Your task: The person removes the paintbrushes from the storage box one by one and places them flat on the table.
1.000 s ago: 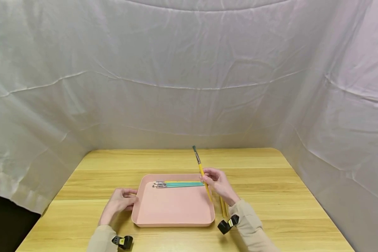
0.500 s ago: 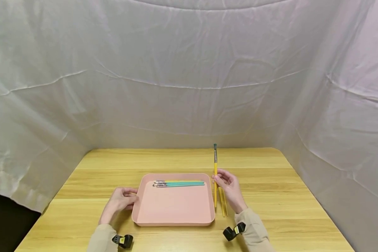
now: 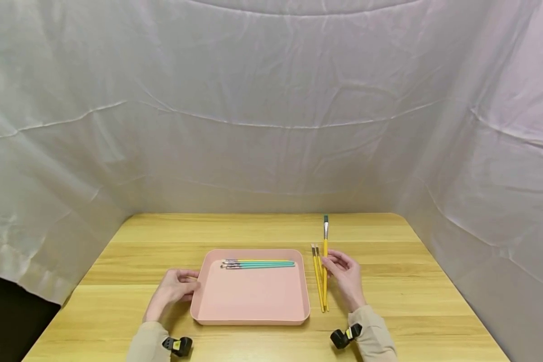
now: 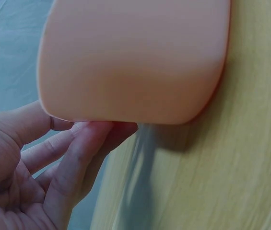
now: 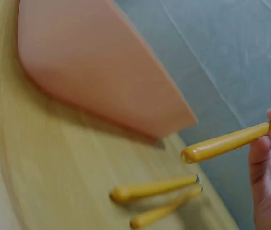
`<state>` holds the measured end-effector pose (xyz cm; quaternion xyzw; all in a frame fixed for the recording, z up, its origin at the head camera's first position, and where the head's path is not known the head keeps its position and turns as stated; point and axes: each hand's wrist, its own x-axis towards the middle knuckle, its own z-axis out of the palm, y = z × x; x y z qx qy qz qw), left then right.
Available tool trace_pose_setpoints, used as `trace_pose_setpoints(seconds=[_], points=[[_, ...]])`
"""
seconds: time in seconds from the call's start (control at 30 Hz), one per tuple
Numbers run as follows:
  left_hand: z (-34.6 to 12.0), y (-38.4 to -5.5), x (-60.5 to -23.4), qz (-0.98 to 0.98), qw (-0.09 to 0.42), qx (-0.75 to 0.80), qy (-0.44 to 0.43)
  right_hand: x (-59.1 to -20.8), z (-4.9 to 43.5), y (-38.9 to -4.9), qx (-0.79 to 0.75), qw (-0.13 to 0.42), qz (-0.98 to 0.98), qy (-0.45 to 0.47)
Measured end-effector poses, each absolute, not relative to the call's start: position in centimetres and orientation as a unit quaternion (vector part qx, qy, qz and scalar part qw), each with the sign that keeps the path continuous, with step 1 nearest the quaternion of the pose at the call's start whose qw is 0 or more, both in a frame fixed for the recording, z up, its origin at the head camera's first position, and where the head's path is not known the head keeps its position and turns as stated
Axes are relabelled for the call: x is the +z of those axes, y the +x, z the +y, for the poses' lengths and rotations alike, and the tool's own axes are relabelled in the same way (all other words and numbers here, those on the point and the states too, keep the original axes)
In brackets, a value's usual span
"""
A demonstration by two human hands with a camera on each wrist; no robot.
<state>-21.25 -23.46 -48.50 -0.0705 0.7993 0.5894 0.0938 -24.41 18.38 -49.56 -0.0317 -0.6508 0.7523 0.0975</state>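
Note:
My right hand (image 3: pixel 345 276) pinches a yellow paintbrush (image 3: pixel 325 251) between thumb and fingers, with its dark flat bristles pointing away. Beneath it on the table lie two more yellow paintbrushes (image 5: pixel 154 188), nearly side by side. The held brush is raised above them in the right wrist view. To the left is a pink tray (image 3: pixel 253 296); several paintbrushes (image 3: pixel 258 264), teal and yellow, lie in its far part. Against the tray's left wall rest the fingertips of my left hand (image 3: pixel 174 291), also seen from the palm side in the left wrist view.
All this stands on a light wooden table (image 3: pixel 416 281). A pale grey curtain (image 3: pixel 271 151) hangs behind the table and along both sides.
My right hand has moved right and a little nearer with the yellow paintbrush, from over the tray's right edge to over the loose brushes. The left hand and tray have hardly moved.

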Motion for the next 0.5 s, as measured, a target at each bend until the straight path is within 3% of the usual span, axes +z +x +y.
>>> trace_pose_setpoints(seconds=[0.5], points=[[-23.5, -21.2, -48.5, 0.800, 0.096, 0.589, -0.065, -52.2, 20.2, -25.7, 0.644, 0.088, -0.754, -0.093]])
